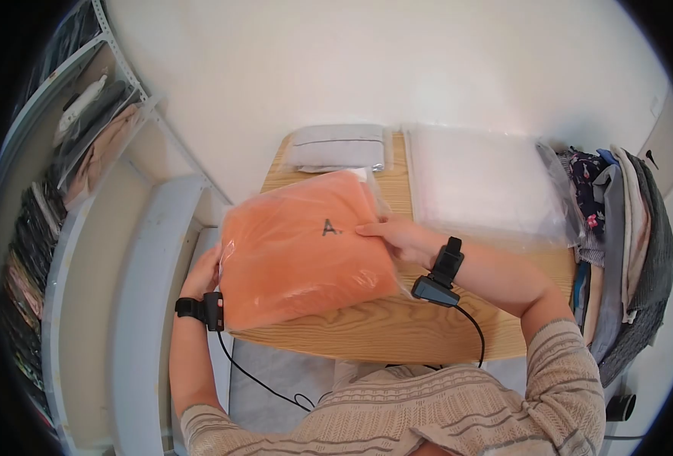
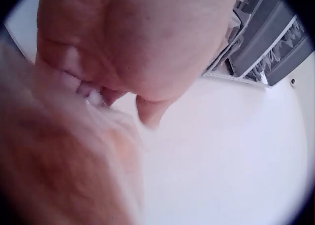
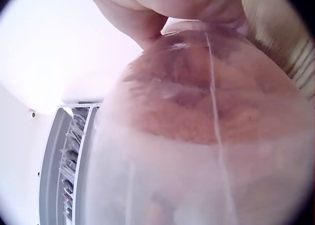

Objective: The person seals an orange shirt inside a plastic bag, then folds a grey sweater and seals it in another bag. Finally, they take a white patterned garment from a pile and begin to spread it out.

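An orange folded garment in a clear plastic bag [image 1: 291, 266], with a dark letter A on its front, is held up at a tilt over the table's front half. My left hand [image 1: 202, 275] grips the bag's left edge; its fingers are mostly hidden in the head view. On the right edge, my right hand [image 1: 399, 237] pinches the bag with the thumb on top near the letter and the fingers behind. Close up in the right wrist view, the clear film [image 3: 211, 185] shows a seam line and extends past the orange cloth [image 3: 182, 97].
Behind lies a packed grey garment [image 1: 336, 148] on the wooden table [image 1: 458, 327]. Flat clear plastic bags [image 1: 481, 178] are stacked at the back right, beside a pile of folded clothes [image 1: 618, 228]. A shelf rack [image 1: 142, 251] with bagged garments stands on the left.
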Demonstrator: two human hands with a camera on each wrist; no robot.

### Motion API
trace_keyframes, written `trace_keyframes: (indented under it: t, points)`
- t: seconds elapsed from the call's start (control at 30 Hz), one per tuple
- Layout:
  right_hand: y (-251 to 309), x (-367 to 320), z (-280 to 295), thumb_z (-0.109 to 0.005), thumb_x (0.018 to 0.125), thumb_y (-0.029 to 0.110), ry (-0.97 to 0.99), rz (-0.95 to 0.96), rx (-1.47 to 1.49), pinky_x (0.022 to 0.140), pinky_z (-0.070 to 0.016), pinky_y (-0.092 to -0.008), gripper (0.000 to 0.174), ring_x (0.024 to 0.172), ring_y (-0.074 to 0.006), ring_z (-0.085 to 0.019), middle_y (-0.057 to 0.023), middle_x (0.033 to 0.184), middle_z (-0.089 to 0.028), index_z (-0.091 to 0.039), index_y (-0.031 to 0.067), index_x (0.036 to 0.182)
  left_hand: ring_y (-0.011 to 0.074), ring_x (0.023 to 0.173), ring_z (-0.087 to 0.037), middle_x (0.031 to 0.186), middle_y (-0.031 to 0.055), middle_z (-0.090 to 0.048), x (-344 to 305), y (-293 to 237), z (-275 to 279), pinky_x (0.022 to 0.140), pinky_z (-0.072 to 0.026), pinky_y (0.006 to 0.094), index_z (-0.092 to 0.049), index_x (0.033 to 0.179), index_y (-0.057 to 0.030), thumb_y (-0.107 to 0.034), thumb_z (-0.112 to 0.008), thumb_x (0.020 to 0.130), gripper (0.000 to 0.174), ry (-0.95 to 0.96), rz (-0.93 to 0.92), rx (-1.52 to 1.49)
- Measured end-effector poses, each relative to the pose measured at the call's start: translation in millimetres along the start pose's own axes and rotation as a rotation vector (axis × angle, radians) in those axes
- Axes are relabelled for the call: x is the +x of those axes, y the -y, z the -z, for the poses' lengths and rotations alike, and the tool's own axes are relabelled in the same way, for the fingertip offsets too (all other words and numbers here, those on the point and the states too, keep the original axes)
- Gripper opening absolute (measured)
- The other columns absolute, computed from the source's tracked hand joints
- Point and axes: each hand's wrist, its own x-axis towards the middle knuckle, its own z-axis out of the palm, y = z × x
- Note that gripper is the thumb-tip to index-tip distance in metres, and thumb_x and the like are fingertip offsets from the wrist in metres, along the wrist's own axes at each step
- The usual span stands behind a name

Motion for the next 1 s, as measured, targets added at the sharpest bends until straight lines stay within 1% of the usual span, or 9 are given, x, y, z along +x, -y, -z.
trace_keyframes:
  t: [0.13,0.2,0.43,0.53,0.6,0.7,0.77,0.9,1.0]
  points:
    - [-2.3,2.4,5.6,-0.066,0.085,0.013,0.039,-0.029,0.101,0.085,-0.0528,-0.0317,0.04,0.102,-0.0192,-0.06,-0.0106,0.113,-0.059,-0.048,0.0013,0.119,0.01,0.084,-0.06,0.094,0.0019,-0.063,18.0,38.8,51.1,0.076,-0.0498,0.0258,-0.057,0.103,-0.0024,-0.018,-0.049,0.095,0.019,-0.046,-0.026,-0.212]
    - [0.8,4.0,4.8,-0.065,0.086,0.013,0.046,-0.024,0.122,0.084,-0.0528,-0.0322,0.038,0.102,-0.0196,-0.06,-0.0106,0.113,-0.059,-0.048,0.0019,0.119,0.0106,0.081,-0.061,0.096,0.0034,-0.064,20.4,42.9,50.5,0.07,-0.0504,0.0255,-0.057,0.104,-0.0016,-0.018,-0.05,0.095,0.02,-0.012,-0.015,0.099]
    - [8.0,29.0,34.9,-0.064,0.087,0.016,-0.021,-0.001,0.082,0.08,-0.0538,-0.0341,0.037,0.099,-0.0199,-0.061,-0.013,0.109,-0.06,-0.049,0.0015,0.117,0.0104,0.071,-0.059,0.084,0.0013,-0.061,23.7,50.5,46.1,0.067,-0.0506,0.0235,-0.058,0.098,-0.0031,-0.01,-0.046,0.092,0.014,-0.189,0.009,0.082]
    - [7.0,41.3,49.5,-0.071,0.082,0.023,-0.115,-0.008,-0.119,0.088,-0.0495,-0.0362,0.06,0.111,-0.0221,-0.054,-0.0179,0.123,-0.051,-0.041,0.0015,0.129,0.0107,0.073,-0.059,0.085,0.0018,-0.061,14.9,46.5,46.0,0.068,-0.0512,0.0243,-0.058,0.098,-0.0032,-0.01,-0.046,0.092,0.015,-0.159,0.048,0.11]
    - [23.8,29.1,38.4,-0.078,0.075,0.03,-0.243,0.128,-0.464,0.097,-0.0416,-0.0379,0.094,0.124,-0.0251,-0.042,-0.0215,0.14,-0.032,-0.02,0.0018,0.143,0.011,0.075,-0.059,0.088,0.0026,-0.062,4.1,45.0,45.0,0.07,-0.0511,0.0244,-0.058,0.1,-0.0036,-0.015,-0.049,0.093,0.016,-0.154,-0.035,0.169]
    - [32.7,50.3,58.0,-0.08,0.071,0.031,-0.084,0.044,-0.53,0.104,-0.0337,-0.0382,0.114,0.133,-0.0276,-0.029,-0.0216,0.147,-0.016,0.0,0.0027,0.147,0.0152,0.093,-0.06,0.104,0.0068,-0.062,-23.1,31.2,22.2,0.082,-0.0499,0.0286,-0.054,0.114,-0.0015,-0.022,-0.053,0.093,0.029,-0.008,-0.043,-0.035]
    - [29.8,63.9,65.9,-0.08,0.072,0.029,-0.036,0.066,-0.513,0.104,-0.0354,-0.0371,0.115,0.132,-0.0255,-0.032,-0.0197,0.147,-0.017,0.003,0.0033,0.147,0.0175,0.103,-0.057,0.114,0.0092,-0.058,-37.8,28.7,1.0,0.089,-0.047,0.0317,-0.047,0.122,-0.0003,-0.023,-0.056,0.091,0.039,0.087,-0.045,-0.109]
    - [32.4,63.0,54.3,-0.073,0.08,0.021,0.25,0.068,-0.242,0.102,-0.0399,-0.0355,0.089,0.123,-0.0205,-0.044,-0.0145,0.14,-0.034,-0.014,0.0017,0.144,0.022,0.125,-0.045,0.135,0.0133,-0.044,-54.7,26.6,-27.2,0.103,-0.0375,0.0386,-0.026,0.138,0.0017,-0.017,-0.064,0.086,0.067,0.231,-0.122,-0.08]
    - [31.7,51.4,39.8,-0.069,0.083,0.016,0.334,0.088,-0.136,0.095,-0.046,-0.0332,0.067,0.112,-0.0177,-0.053,-0.0112,0.127,-0.049,-0.031,0.0007,0.136,0.0214,0.123,-0.046,0.136,0.0129,-0.042,-59.8,23.3,-45.2,0.1,-0.0404,0.0373,-0.025,0.138,0.0,-0.012,-0.068,0.082,0.072,0.156,-0.153,-0.15]
